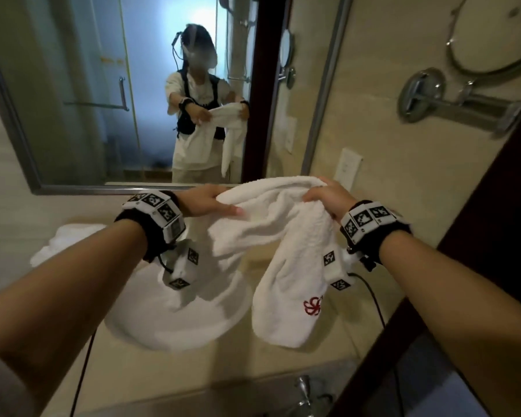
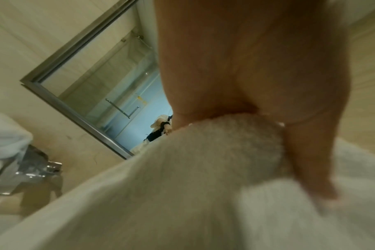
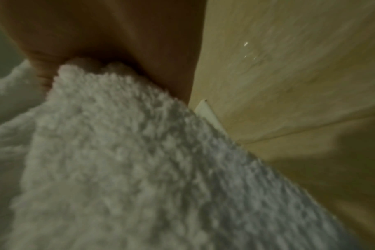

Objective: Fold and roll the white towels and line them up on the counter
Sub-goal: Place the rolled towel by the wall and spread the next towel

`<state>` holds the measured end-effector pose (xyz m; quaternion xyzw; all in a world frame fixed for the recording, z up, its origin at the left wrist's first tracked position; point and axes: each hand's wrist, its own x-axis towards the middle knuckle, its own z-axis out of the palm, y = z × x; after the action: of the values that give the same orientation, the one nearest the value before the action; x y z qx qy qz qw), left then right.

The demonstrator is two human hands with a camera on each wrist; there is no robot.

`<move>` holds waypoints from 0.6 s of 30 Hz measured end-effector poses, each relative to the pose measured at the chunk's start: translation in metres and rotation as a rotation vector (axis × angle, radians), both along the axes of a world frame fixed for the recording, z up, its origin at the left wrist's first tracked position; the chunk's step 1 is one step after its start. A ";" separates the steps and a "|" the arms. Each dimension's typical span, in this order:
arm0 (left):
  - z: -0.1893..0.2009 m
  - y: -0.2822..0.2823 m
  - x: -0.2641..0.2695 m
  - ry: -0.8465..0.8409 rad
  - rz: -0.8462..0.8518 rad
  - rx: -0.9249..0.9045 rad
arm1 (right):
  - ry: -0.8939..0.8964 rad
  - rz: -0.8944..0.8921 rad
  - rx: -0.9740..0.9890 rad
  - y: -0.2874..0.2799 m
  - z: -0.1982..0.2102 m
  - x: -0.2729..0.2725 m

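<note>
A white towel (image 1: 271,224) with a red flower emblem (image 1: 312,305) hangs in the air above the beige counter (image 1: 151,368), bunched along its top edge. My left hand (image 1: 211,201) pinches the top edge on the left, thumb on the near side. My right hand (image 1: 325,195) grips the top edge on the right, fingers curled over the cloth. Two loose ends droop down toward the counter. In the left wrist view the towel (image 2: 182,194) fills the lower frame under my left hand (image 2: 246,101). The right wrist view shows terry cloth (image 3: 128,160) gripped by my right hand (image 3: 118,42).
Another white towel (image 1: 63,242) lies crumpled on the counter at the left. A mirror (image 1: 118,85) covers the wall ahead. A chrome tap (image 1: 304,392) sits at the near edge. A dark door frame (image 1: 463,251) and a chrome wall arm (image 1: 451,103) stand at the right.
</note>
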<state>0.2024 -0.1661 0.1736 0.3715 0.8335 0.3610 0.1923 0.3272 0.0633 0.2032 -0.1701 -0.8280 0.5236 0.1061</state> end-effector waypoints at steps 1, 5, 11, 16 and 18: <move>0.000 0.007 0.010 0.072 0.031 -0.031 | 0.015 -0.012 0.021 0.009 0.000 0.015; -0.005 0.033 0.044 0.368 0.114 -0.185 | -0.011 -0.036 0.063 0.039 -0.010 0.063; 0.004 0.038 0.071 0.454 0.137 -0.260 | -0.128 -0.070 0.229 0.070 -0.026 0.102; 0.029 0.062 0.095 0.480 -0.007 0.094 | -0.532 0.268 0.383 0.047 -0.011 0.114; 0.040 0.075 0.108 0.518 -0.085 0.104 | -0.378 0.297 0.329 0.025 -0.010 0.106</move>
<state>0.3100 -0.0911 0.2133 0.4955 0.8190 0.2877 -0.0318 0.4332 0.0888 0.1936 -0.1222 -0.9228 0.3510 -0.1019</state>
